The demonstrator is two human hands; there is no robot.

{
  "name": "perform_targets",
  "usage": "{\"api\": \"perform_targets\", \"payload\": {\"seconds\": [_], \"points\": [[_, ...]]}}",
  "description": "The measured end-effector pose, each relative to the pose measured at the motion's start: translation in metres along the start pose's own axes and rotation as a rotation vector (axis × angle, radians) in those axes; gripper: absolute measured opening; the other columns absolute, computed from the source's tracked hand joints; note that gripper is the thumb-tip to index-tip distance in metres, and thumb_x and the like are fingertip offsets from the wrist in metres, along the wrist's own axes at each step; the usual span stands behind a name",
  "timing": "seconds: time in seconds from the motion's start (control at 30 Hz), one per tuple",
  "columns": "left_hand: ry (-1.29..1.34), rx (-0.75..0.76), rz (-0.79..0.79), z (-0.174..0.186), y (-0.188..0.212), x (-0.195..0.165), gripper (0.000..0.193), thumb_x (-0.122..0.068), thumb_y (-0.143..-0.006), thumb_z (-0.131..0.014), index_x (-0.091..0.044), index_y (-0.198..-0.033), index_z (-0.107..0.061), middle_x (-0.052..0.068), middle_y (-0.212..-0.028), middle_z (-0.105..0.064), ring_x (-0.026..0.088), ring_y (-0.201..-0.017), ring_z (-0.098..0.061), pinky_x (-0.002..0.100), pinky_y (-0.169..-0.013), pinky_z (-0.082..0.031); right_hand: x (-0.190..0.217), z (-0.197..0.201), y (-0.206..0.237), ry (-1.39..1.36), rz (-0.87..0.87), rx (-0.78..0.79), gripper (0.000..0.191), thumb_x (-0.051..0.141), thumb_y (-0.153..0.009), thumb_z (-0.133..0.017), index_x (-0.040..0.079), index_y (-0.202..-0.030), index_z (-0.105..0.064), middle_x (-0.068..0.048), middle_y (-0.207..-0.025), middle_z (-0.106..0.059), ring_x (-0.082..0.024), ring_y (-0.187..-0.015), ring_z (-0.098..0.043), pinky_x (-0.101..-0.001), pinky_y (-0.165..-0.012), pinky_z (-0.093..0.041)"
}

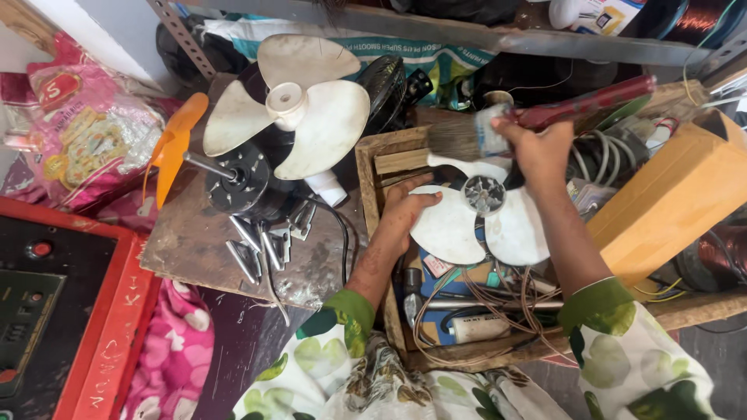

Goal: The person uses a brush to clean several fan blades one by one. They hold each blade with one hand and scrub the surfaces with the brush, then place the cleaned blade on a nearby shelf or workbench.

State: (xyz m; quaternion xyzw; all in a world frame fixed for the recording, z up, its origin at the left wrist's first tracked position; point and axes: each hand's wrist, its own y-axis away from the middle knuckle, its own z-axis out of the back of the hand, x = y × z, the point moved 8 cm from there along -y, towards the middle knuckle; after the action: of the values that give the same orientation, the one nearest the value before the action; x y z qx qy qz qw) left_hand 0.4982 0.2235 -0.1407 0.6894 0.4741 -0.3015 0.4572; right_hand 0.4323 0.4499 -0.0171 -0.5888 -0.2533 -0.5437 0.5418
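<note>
Left hand [405,206] lies flat, open, on white fan blade [459,225], looks light, thin, likely brittle, best steadied near hub; right hand [537,148] clamped on paintbrush [498,128].

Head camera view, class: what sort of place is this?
Probably a small fan-repair workshop: white three-bladed plastic fan blades, a black electric motor and a cluttered wooden crate of wires.
</note>
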Motion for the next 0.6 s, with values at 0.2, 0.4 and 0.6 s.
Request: {"api": "perform_targets", "payload": {"seconds": [0.2,0.4,0.6], "points": [[-0.017,-0.021,0.044,-0.002,0.002,-0.003,0.061,-0.002,-0.080,-0.072,0.004,-0.140,-0.057,0.021,-0.111,-0.072,0.024,-0.093,-0.072,0.032,-0.078,-0.059,0.023,0.015,-0.018,-0.068,0.199,0.058,0.018,0.004,-0.090,-0.084,-0.002,-0.105,-0.074,-0.006,-0.096,-0.075,-0.012,-0.083,-0.072,-0.0285,-0.077,-0.057],[-0.035,-0.027,0.088,-0.001,0.002,0.001,0.062,-0.001,-0.080,-0.072,0.004,-0.140,-0.056,0.024,-0.110,-0.073,0.026,-0.089,-0.073,0.033,-0.075,-0.059,0.032,0.004,-0.006,0.317,0.181,0.096,0.031,0.012,-0.079,-0.098,-0.001,-0.096,-0.076,-0.012,-0.088,-0.076,-0.015,-0.076,-0.071,-0.0298,-0.073,-0.055],[-0.033,-0.038,0.056,0.000,0.003,-0.003,0.062,-0.002,-0.081,-0.072,0.002,-0.141,-0.057,0.020,-0.113,-0.073,0.022,-0.093,-0.073,0.030,-0.079,-0.059,0.031,0.030,-0.007,0.214,0.179,-0.026,0.027,0.014,-0.082,-0.096,0.004,-0.100,-0.078,-0.009,-0.089,-0.077,-0.019,-0.078,-0.073,-0.0308,-0.076,-0.057]]}}
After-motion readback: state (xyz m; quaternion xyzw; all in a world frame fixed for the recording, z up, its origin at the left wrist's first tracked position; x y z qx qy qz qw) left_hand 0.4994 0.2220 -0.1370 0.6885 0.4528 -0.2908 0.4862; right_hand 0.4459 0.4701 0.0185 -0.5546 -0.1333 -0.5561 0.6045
